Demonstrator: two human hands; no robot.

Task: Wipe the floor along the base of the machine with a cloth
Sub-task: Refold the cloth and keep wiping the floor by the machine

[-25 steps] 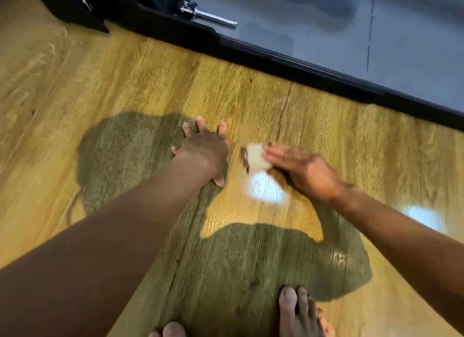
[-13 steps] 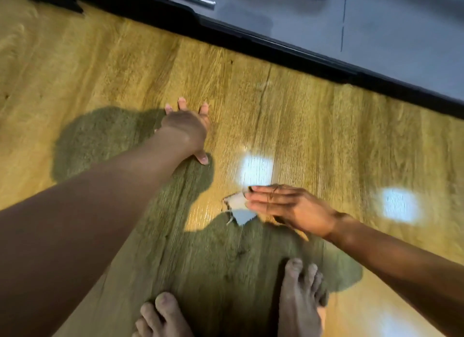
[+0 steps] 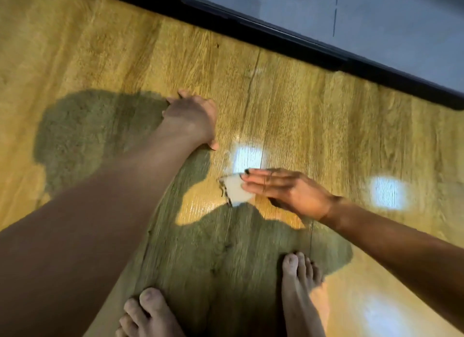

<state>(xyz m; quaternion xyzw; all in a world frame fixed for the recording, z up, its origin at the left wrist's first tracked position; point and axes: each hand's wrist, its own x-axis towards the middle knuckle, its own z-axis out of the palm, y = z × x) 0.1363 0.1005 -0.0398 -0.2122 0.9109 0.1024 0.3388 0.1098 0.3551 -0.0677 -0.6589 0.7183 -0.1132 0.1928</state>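
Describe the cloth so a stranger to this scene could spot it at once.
Start at the machine's black base strip running across the top, then come down the wooden floor to the flat right hand. The cloth is the small pale scrap poking out from under its fingers, just below a bright light reflection. Unlike that glare, it has a frayed, ragged left edge.

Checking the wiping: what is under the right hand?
A white cloth lies on the wood floor under the right hand, pressed by its straight fingers; one end sticks out. How far it runs under the palm is hidden.
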